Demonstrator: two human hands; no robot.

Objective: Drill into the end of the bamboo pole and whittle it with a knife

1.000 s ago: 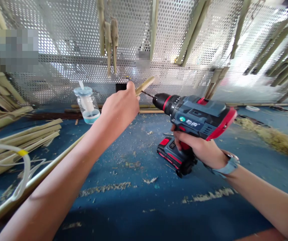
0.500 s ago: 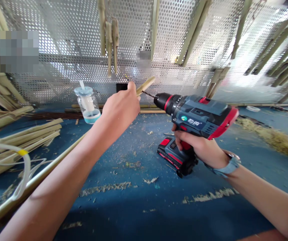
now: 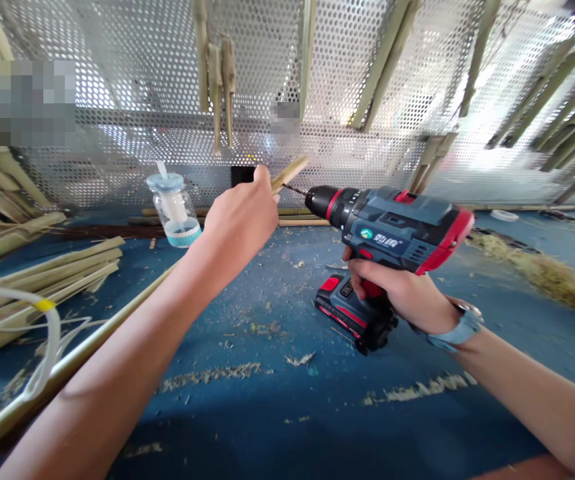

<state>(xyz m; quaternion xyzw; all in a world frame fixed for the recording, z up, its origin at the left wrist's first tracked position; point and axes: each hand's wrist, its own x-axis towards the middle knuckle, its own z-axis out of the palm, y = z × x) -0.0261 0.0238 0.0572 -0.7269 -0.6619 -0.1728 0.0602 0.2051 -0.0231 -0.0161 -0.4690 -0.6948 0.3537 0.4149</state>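
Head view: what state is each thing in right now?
Left hand, closed around bamboo strip
Bamboo strip, held up, tilted
Right hand, closed on drill grip
Cordless drill, raised level, battery attached
Drill bit, tip at strip, contact unclear
Clear jar, upright, lid on

- I count one left hand (image 3: 240,223) and one right hand (image 3: 397,293) on my feed
- One cordless drill (image 3: 392,230), fitted with one drill bit (image 3: 295,189)
- One short bamboo strip (image 3: 290,173)
- One glass jar (image 3: 173,212)
- One wristwatch (image 3: 460,328)
- Three hanging bamboo pieces (image 3: 215,83)
- About five loose bamboo strips (image 3: 52,273), though from my seat they overlap too much to count surely
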